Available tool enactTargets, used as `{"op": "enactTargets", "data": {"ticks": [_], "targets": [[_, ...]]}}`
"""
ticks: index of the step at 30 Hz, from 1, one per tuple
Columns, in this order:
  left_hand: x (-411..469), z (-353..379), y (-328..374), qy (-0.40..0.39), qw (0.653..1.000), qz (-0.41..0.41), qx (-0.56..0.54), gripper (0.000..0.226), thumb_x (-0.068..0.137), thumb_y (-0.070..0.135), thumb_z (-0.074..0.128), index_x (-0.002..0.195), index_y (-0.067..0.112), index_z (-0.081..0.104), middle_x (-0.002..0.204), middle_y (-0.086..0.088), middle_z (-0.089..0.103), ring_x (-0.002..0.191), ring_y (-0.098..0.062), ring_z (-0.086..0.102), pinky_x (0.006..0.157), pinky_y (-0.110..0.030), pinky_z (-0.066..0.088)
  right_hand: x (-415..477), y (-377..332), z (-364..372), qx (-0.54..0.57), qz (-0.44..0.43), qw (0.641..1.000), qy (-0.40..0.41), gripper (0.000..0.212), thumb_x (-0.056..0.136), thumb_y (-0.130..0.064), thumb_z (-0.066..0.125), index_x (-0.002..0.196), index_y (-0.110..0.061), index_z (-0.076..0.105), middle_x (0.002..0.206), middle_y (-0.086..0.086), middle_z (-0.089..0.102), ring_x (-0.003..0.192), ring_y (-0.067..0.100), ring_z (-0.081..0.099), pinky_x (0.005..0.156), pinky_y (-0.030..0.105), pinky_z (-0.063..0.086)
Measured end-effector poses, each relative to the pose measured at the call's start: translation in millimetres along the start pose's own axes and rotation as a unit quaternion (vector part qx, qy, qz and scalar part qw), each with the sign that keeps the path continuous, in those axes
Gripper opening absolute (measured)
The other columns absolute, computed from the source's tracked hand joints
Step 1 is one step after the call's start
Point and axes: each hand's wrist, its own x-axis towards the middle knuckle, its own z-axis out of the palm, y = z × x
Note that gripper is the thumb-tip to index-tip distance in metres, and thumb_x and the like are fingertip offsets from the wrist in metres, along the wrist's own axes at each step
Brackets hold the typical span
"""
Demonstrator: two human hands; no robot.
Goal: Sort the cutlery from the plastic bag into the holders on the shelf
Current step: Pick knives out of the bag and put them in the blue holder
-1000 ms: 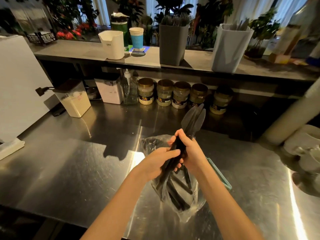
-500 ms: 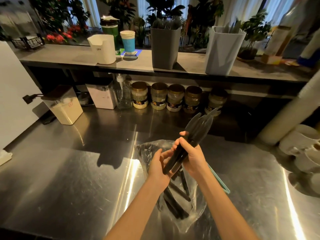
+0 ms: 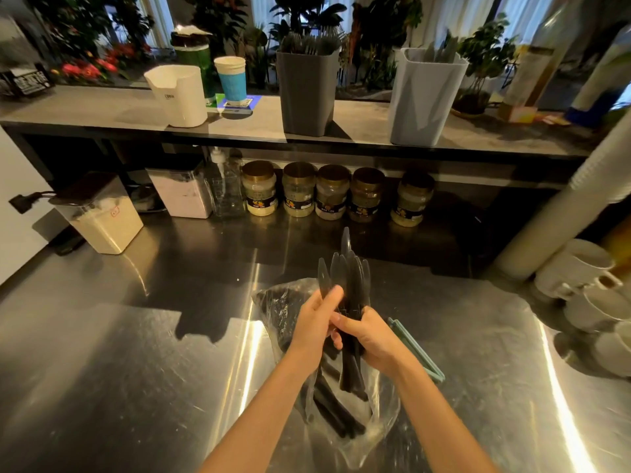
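Note:
A bundle of black plastic knives (image 3: 348,274) stands nearly upright above the clear plastic bag (image 3: 382,414), blades pointing away from me. My right hand (image 3: 370,339) grips the bundle by its handles. My left hand (image 3: 316,322) holds the bundle from the left, thumb against the blades. More black cutlery (image 3: 334,414) lies inside the bag on the steel counter. On the shelf stand a dark grey holder (image 3: 307,93) filled with forks, a light grey holder (image 3: 423,100) with a few knives, and a white holder (image 3: 181,95).
A blue paper cup (image 3: 231,80) and a green container (image 3: 194,56) sit by the white holder. Several jars (image 3: 331,192), a pump bottle (image 3: 223,186) and white tubs (image 3: 102,216) line the counter's back. White mugs (image 3: 587,285) stack at right. A teal clip (image 3: 418,349) lies beside the bag.
The knife bundle has swung from leaning right to nearly upright. My left hand has closed onto it from the left. The view has shifted slightly.

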Motion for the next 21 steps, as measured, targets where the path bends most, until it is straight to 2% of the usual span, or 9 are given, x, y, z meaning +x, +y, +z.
{"op": "enactTargets", "data": {"ticks": [2,4,6,8,11,13,16,19,21], "targets": [[2,0,0,0.019,0.998,0.023,0.057,0.021,0.099,0.025,0.046,0.092,0.014,0.063,0.073,-0.005,0.067,0.044,-0.014,0.049,0.047,-0.026,0.047,0,4,-1,0.026,0.008,1.0,-0.008,0.016,0.084,-0.023,0.062,0.083,-0.006,0.061,0.057,0.006,0.055,0.055,0.016,0.054,0.069,0.032,0.047],[2,-1,0,0.019,0.998,0.027,0.05,0.023,0.099,0.024,0.047,0.091,0.013,0.064,0.071,-0.006,0.066,0.044,-0.016,0.049,0.047,-0.026,0.047,-1,4,-2,0.034,0.01,0.999,-0.017,0.015,0.084,-0.02,0.062,0.087,-0.005,0.062,0.06,0.007,0.057,0.056,0.016,0.055,0.068,0.033,0.049],[2,-3,0,0.016,0.998,0.031,0.057,0.023,0.098,0.025,0.047,0.089,0.014,0.065,0.07,-0.004,0.066,0.046,-0.016,0.051,0.048,-0.026,0.048,-1,4,-4,0.044,0.012,0.999,-0.029,0.019,0.085,-0.02,0.063,0.095,-0.004,0.061,0.068,0.011,0.059,0.058,0.016,0.057,0.069,0.032,0.051],[2,-3,1,0.007,0.998,0.037,0.058,0.021,0.099,0.024,0.046,0.09,0.015,0.063,0.068,-0.002,0.064,0.041,-0.013,0.048,0.041,-0.023,0.045,-2,4,-5,0.057,0.01,0.997,-0.043,0.026,0.086,-0.024,0.064,0.101,-0.003,0.059,0.078,0.013,0.061,0.063,0.016,0.06,0.069,0.03,0.052],[3,-2,0,0.018,0.996,0.046,0.069,0.02,0.099,0.023,0.044,0.094,0.012,0.061,0.065,-0.005,0.059,0.038,-0.012,0.042,0.035,-0.02,0.038,-3,2,-3,0.039,0.012,0.998,-0.04,0.036,0.092,-0.038,0.054,0.104,-0.004,0.059,0.081,0.009,0.064,0.071,0.016,0.063,0.072,0.028,0.051],[4,-2,-2,0.031,0.995,0.053,0.082,0.021,0.1,0.024,0.043,0.096,0.012,0.06,0.069,-0.01,0.057,0.04,-0.012,0.042,0.036,-0.021,0.038,-2,1,-1,0.059,0.037,0.998,-0.01,0.039,0.097,-0.039,0.043,0.106,-0.006,0.06,0.08,0.006,0.066,0.073,0.015,0.065,0.071,0.028,0.052],[6,0,-3,0.049,0.993,0.048,0.093,0.023,0.101,0.026,0.041,0.095,0.014,0.059,0.064,-0.006,0.055,0.043,-0.01,0.047,0.04,-0.02,0.043,-3,-2,1,0.064,0.029,0.997,-0.006,0.038,0.097,-0.035,0.042,0.092,-0.005,0.063,0.073,0.009,0.063,0.067,0.017,0.062,0.068,0.026,0.051],[6,5,-1,0.051,0.998,0.014,0.04,0.028,0.102,0.027,0.038,0.097,0.007,0.057,0.055,-0.004,0.05,0.034,-0.007,0.041,0.036,-0.019,0.038,-2,-3,3,0.054,0.02,0.998,0.017,0.04,0.099,-0.034,0.041,0.081,-0.006,0.063,0.064,0.007,0.06,0.061,0.017,0.058,0.068,0.027,0.05],[7,8,-1,0.044,0.999,-0.001,0.012,0.034,0.102,0.031,0.036,0.103,0.006,0.058,0.054,-0.006,0.05,0.034,-0.009,0.041,0.038,-0.02,0.04,0,-3,3,0.035,0.015,0.998,0.041,0.044,0.099,-0.035,0.04,0.074,-0.008,0.063,0.059,0.006,0.057,0.059,0.017,0.057,0.069,0.028,0.051]]}}
